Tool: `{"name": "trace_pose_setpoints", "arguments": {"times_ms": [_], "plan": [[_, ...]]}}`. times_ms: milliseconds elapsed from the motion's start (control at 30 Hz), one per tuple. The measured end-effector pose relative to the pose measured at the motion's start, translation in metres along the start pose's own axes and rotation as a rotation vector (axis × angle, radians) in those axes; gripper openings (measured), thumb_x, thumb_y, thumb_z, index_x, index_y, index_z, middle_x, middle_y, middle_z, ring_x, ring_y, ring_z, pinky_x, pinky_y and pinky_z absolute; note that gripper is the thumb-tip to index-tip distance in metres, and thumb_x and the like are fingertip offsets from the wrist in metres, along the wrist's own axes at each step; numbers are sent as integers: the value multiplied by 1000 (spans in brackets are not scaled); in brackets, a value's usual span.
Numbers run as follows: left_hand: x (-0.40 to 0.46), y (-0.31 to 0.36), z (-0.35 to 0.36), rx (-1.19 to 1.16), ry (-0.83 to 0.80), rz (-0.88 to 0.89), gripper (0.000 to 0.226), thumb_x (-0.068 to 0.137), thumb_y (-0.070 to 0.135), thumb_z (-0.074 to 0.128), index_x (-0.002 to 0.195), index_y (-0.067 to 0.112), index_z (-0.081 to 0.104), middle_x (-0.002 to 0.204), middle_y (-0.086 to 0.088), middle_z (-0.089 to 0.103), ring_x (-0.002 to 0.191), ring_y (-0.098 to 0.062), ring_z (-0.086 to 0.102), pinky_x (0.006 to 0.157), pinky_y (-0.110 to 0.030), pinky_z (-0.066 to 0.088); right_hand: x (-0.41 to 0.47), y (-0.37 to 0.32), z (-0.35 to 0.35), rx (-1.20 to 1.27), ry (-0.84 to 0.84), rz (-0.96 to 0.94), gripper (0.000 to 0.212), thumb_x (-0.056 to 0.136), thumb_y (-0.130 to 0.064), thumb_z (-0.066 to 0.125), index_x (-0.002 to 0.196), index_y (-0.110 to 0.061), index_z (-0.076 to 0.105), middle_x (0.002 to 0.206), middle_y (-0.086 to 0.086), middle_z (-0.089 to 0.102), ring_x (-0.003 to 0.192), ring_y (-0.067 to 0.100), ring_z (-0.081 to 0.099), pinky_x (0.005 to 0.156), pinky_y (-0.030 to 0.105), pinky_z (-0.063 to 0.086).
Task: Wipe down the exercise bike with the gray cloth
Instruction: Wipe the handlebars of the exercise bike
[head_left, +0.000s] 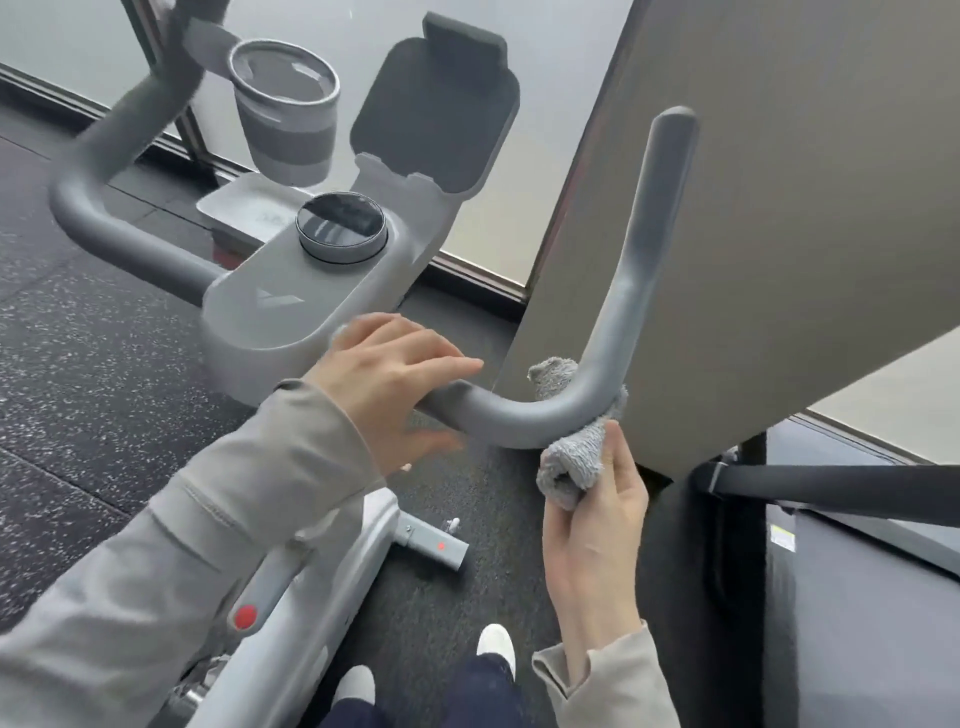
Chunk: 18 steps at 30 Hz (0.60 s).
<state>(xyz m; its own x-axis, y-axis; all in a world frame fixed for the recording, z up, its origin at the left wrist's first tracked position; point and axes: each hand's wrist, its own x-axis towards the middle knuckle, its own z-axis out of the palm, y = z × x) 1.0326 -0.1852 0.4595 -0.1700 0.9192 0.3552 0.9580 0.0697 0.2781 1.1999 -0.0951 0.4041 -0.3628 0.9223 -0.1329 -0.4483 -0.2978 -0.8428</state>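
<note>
Under handlebar bend, right hand gripping gray cloth, left hand open

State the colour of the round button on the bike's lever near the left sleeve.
Red: the round button sits on the grey lever, seen in the head view.

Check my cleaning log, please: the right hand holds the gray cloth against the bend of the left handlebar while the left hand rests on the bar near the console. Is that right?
Not quite. The head view shows the right hand holding the gray cloth against the bend of the right handlebar, not the left one. The left hand does rest on the bar near the console.
</note>
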Motion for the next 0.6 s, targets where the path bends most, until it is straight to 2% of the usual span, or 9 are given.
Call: {"name": "trace_pose_setpoints", "arguments": {"times_ms": [67,133,233,400,533,600], "plan": [[-5,-12,-5,22,-5,-12,58,55,27,88,109,16,70,102,-5,71,101,-32,63,95,-51,40,-14,10,11,-12,79,-73,33,85,-33,54,109,-13,66,92,-7,73,85,2,64,72,15,51],[-8,-21,-8,37,8,-12,58,56,25,88,109,15,69,102,-6,71,102,-33,62,96,-51,39,-24,18,23,-54,154,-139,30,83,-35,57,105,-18,69,100,-6,73,95,7,63,85,25,51],[-12,-33,-12,32,25,4,56,55,21,89,107,13,70,101,-9,71,100,-34,63,95,-52,40,-35,26,39,-108,286,-207,27,82,-37,60,101,-21,70,98,-7,73,97,9,63,96,37,48],[-15,-53,-15,9,54,35,51,56,20,89,103,11,72,98,-10,72,98,-35,64,94,-54,41,-39,37,53,-143,386,-271,29,79,-43,60,100,-23,66,95,-7,72,95,10,64,95,40,49],[-18,-60,-16,-9,119,92,46,58,20,87,100,10,73,98,-9,72,101,-33,64,95,-45,39,-43,46,57,-167,406,-304,29,80,-42,61,101,-22,65,97,-7,72,96,8,65,88,30,47],[-21,-62,-18,-26,144,100,42,60,21,85,99,11,73,99,-7,72,104,-32,62,96,-41,36,-45,52,63,-161,422,-290,38,76,-44,63,103,-18,62,98,-6,71,95,7,66,86,27,48]]}}
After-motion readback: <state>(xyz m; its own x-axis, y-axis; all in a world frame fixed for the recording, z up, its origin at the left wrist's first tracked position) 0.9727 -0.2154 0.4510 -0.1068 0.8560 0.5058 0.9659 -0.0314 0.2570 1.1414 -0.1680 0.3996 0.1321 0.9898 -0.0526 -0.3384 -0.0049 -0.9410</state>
